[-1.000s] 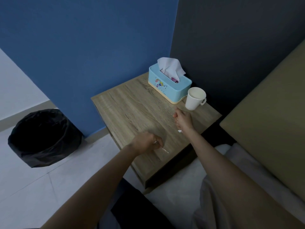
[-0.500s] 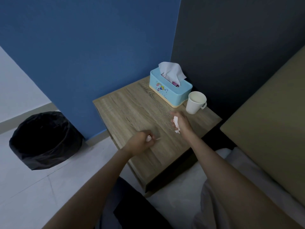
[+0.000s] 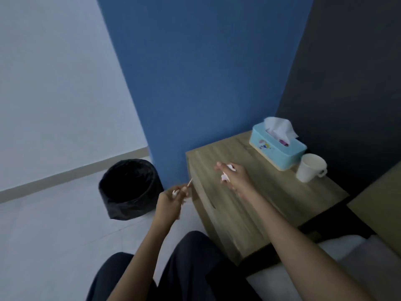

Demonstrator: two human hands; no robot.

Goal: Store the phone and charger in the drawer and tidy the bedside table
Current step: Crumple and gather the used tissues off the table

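The wooden bedside table (image 3: 271, 198) stands in the corner against the blue wall. My left hand (image 3: 171, 200) is off the table's left edge, above the floor, closed on a thin stick (image 3: 190, 182) and a small white scrap. My right hand (image 3: 233, 178) hovers over the left part of the tabletop, closed on crumpled white tissue scraps (image 3: 225, 176). No phone, charger or open drawer is in view.
A light-blue tissue box (image 3: 277, 148) and a white cup (image 3: 309, 168) stand at the back right of the tabletop. A black-lined waste bin (image 3: 128, 190) sits on the white floor left of the table. The bed (image 3: 358, 257) lies at the right.
Both hands lifted off the tabletop with the scraps and moved left. The left hand now hangs past the table's edge, nearer the bin. My view turned left.
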